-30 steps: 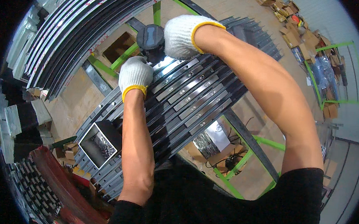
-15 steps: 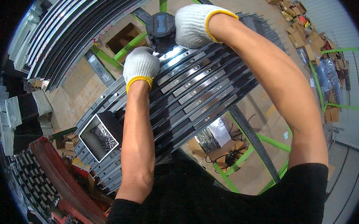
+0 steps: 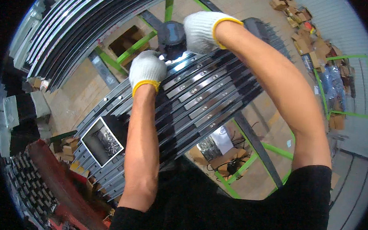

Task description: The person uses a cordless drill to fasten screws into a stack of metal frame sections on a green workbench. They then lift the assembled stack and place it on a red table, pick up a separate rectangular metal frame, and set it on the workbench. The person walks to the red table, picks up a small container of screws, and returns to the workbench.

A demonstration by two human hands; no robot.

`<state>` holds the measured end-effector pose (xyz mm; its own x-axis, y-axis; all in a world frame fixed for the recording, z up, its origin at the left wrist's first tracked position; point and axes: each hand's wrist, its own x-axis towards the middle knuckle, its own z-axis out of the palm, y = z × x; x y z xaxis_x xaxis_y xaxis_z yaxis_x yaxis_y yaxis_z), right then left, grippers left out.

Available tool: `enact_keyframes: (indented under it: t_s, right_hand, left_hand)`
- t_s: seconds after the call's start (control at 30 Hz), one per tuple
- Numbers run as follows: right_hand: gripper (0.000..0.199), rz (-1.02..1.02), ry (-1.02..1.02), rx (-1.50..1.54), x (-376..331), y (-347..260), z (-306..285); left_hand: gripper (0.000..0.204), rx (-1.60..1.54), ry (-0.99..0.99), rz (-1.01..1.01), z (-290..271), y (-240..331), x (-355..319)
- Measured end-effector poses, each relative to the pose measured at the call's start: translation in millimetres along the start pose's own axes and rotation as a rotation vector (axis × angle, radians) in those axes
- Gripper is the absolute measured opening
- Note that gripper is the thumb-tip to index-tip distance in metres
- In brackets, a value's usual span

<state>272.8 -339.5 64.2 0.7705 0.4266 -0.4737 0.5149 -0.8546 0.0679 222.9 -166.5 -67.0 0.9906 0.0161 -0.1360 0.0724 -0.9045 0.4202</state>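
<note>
My right hand [image 3: 201, 32], in a white knit glove with a yellow cuff, is closed around what looks like a cordless power driver [image 3: 172, 33], black with a grey-blue patch on top. A bright spot of light falls on the metal below it. Close by on the left, my gloved left hand [image 3: 147, 67] is curled at the edge of the lit strip; whatever its fingers hold is hidden. Beneath both hands lies a row of dark metal profiles [image 3: 170, 127], with shiny plates [image 3: 198, 100] and screws set along them.
On the profiles, left of my left forearm, rests an open box [image 3: 102, 141] of loose screws. Long dark profiles [image 3: 101, 13] are stacked at the far left. Green frame bars [image 3: 248, 167] stand below the work. Cardboard boxes [image 3: 316, 45] lie on the floor at far right.
In the picture, the driver and my right hand have shifted slightly right and down. My left hand has also moved a little right, remaining curled by the lit strip.
</note>
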Motion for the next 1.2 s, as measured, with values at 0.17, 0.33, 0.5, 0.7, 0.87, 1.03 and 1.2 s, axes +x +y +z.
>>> enact_keyframes:
  t_s: [0.17,0.33,0.5,0.7,0.87,1.03,1.2]
  right_hand:
    - [0.036,-0.048,-0.062,0.029,1,3,-4]
    - [0.035,0.095,0.208,0.188,-48,-13,-13]
    - [0.025,0.223,0.35,0.432,-130,-23,14]
    - [0.022,0.362,0.479,0.851,-241,-47,89]
    - [0.037,0.577,0.584,1.118,-309,-90,151]
    - [0.052,0.568,0.666,1.49,-341,-126,180]
    - [0.062,0.655,0.753,1.612,-345,-149,191]
  left_hand:
    - [0.034,0.155,-0.079,0.128,11,-12,13]
    - [0.035,-0.131,0.117,0.126,10,-12,-3]
    - [0.027,-0.839,0.056,0.298,4,-19,-55]
    - [0.032,-1.81,-0.506,-0.264,2,-23,-106]
    - [0.031,-1.805,-0.613,-0.212,11,-12,-146]
    - [0.026,-1.604,-0.788,-0.315,5,10,-177]
    - [0.024,-1.439,-0.745,-0.299,20,17,-190]
